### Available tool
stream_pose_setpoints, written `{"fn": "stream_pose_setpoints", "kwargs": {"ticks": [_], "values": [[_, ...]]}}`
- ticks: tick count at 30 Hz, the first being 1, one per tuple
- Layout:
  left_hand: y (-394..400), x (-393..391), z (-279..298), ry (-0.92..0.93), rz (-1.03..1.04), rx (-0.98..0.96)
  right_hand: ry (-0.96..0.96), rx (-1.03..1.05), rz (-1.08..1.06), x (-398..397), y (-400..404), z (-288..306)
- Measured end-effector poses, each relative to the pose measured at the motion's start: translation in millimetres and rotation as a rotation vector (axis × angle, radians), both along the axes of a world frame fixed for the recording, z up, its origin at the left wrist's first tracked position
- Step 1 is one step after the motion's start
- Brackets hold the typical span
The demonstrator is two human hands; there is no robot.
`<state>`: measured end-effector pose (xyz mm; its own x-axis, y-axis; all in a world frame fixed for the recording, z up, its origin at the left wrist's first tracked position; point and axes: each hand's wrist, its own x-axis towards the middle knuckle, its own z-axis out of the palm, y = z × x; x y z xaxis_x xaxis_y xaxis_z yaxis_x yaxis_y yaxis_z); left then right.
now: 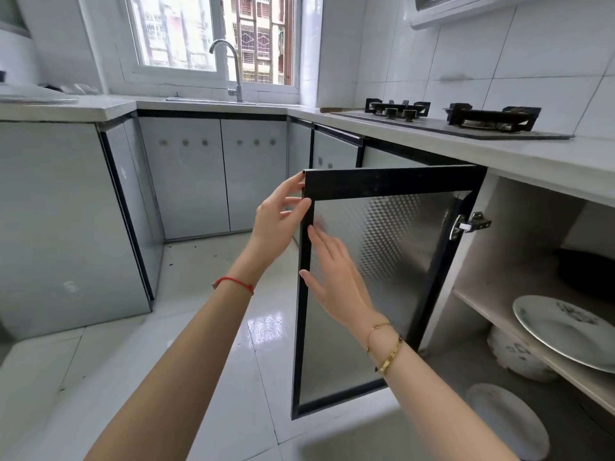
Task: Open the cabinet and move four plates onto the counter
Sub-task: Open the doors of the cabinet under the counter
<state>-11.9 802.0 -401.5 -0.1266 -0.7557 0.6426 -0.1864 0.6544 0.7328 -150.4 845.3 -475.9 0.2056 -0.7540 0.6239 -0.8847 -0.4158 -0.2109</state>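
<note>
The cabinet door, black-framed with a patterned silver panel, stands swung wide open below the counter. My left hand grips the door's free upper corner, fingers wrapped around the edge. My right hand lies flat against the door's inner panel, fingers spread, holding nothing. Inside the cabinet a white patterned plate rests on the shelf. Another patterned plate leans under the shelf, and a plain white plate lies on the cabinet floor.
A gas hob sits on the counter above the open cabinet. A dark pan is at the back of the shelf. The sink tap stands under the window. Closed grey cabinets line the left and far sides.
</note>
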Motion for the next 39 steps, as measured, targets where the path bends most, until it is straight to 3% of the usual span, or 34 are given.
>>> {"fn": "stream_pose_setpoints", "kwargs": {"ticks": [8, 16, 23, 35, 39], "values": [[14, -8, -4, 0.063, 0.03, -0.009, -0.029, 0.023, 0.033, -8, 14, 5], [54, -32, -18, 0.032, 0.272, -0.209, -0.076, -0.021, -0.036, -58, 69, 12], [78, -92, -31, 0.017, 0.003, -0.173, -0.063, -0.081, -0.245, -130, 130, 18], [140, -278, -34, -0.105, -0.629, -0.008, -0.027, -0.264, -0.84, -259, 257, 51], [160, -330, -28, -0.17, -0.754, 0.02, -0.004, -0.289, -0.95, -282, 280, 70]]}}
